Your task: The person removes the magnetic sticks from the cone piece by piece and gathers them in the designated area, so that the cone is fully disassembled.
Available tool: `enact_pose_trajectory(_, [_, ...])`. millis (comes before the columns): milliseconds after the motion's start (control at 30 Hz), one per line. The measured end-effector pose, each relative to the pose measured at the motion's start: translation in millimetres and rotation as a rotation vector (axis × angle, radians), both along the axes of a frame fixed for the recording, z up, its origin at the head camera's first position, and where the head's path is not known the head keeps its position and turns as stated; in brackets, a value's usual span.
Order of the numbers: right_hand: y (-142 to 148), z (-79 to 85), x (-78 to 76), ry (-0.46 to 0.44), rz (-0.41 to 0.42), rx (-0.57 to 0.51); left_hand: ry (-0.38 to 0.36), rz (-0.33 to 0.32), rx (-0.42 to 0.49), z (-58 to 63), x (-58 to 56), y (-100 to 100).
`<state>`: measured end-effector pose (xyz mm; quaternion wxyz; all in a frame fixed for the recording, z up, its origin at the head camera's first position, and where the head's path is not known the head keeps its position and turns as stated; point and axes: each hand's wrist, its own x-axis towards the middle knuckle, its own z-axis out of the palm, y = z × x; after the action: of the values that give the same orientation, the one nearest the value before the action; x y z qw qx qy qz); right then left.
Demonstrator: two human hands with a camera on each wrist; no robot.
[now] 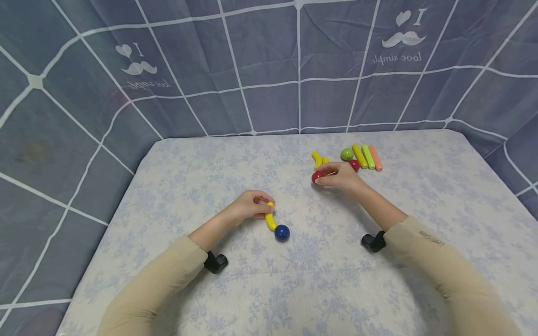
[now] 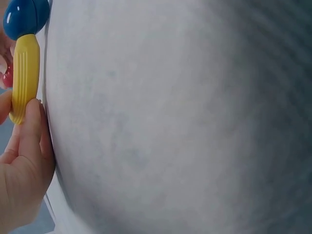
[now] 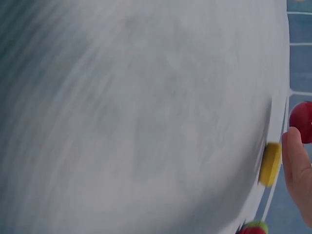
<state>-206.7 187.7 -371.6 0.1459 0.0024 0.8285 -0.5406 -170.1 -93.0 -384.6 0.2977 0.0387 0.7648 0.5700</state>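
My left hand (image 1: 249, 206) pinches one end of a yellow curved stick (image 1: 271, 222) between thumb and fingers. A shiny blue ball (image 1: 282, 233) meets the stick's other end; the left wrist view shows the stick (image 2: 26, 73) ridged along its length and the ball (image 2: 25, 18) touching it. Farther off to the right, my right hand (image 1: 341, 178) holds a red ball (image 1: 317, 177) at its fingertips. In the right wrist view this red ball (image 3: 302, 122) appears raised off the tabletop. Just behind that hand lie two yellow curved sticks (image 1: 317, 159), one partly hidden by it.
At the back right, a green ball (image 1: 346, 154) and another red ball (image 1: 354, 165) lie beside straight sticks: yellow (image 1: 359, 156), lime (image 1: 368, 157) and coral (image 1: 376, 158). A pale floral cloth covers the table (image 1: 201, 168). Blue-grey curtain (image 1: 269, 60) hangs behind and at both sides.
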Motion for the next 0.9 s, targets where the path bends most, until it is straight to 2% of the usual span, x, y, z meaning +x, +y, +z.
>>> enact_pose_trajectory(233, [23, 5.1, 8.3, 0.021, -0.013, -0.019, 0.01, 0.016, 0.003, -1.6, -1.1, 2])
enact_pose_trajectory(400, [37, 6.2, 13.1, -0.021, -0.057, -0.026, 0.019, 0.022, -0.001, -1.1, -1.1, 2])
enact_pose_trajectory(900, [66, -0.4, 22.4, -0.012, -0.137, 0.041, 0.021, 0.013, -0.004, -3.1, -1.2, 2])
